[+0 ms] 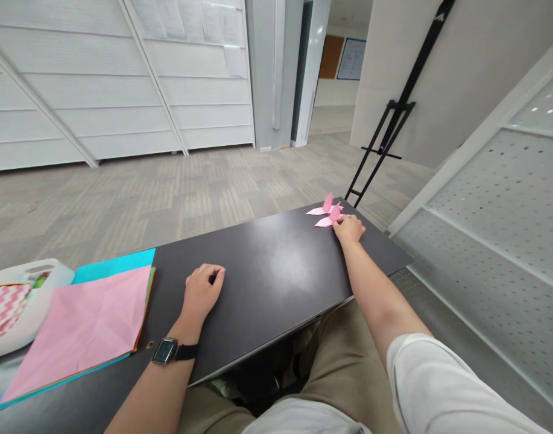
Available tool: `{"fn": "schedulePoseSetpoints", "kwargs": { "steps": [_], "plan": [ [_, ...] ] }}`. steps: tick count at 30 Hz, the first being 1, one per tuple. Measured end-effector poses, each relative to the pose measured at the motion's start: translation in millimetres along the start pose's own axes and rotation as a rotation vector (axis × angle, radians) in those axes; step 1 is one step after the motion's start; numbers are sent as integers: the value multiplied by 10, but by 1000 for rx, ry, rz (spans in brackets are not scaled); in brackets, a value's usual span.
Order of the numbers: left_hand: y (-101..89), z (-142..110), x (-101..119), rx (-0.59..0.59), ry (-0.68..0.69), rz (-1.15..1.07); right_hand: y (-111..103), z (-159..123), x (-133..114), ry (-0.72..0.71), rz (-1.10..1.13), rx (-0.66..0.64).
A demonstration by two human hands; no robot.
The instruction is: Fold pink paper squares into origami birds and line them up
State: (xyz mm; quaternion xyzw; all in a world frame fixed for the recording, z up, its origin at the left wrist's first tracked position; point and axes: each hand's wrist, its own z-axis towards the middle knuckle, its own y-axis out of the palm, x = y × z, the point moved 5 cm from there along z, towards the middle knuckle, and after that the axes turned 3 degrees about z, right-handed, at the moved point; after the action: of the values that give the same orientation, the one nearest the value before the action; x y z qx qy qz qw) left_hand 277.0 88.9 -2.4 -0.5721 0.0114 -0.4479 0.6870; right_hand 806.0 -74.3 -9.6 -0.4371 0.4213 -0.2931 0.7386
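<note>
Two pink folded-paper butterflies stand side by side at the far right corner of the dark table. My right hand pinches the edge of the nearer paper butterfly; just behind it is the farther paper butterfly, apart from my fingers. My left hand rests on the table with its fingers curled in, and nothing shows in it. A black smartwatch is on the left wrist. To the left of that hand lies a stack of coloured paper with a creased pink sheet on top.
A white plastic basket with a pink zigzag-patterned item stands at the left end of the table. Beyond the right corner is a black easel stand. A white perforated panel borders the right side.
</note>
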Motion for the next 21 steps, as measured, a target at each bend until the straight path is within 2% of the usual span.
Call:
{"fn": "schedulePoseSetpoints", "kwargs": {
  "steps": [11,21],
  "plan": [
    [-10,-9,3,-13,-25,3,68,163,-108,-64,-73,-49],
    [-34,-3,42,-31,-28,-10,80,257,-143,-60,-95,-59]
  ]
}}
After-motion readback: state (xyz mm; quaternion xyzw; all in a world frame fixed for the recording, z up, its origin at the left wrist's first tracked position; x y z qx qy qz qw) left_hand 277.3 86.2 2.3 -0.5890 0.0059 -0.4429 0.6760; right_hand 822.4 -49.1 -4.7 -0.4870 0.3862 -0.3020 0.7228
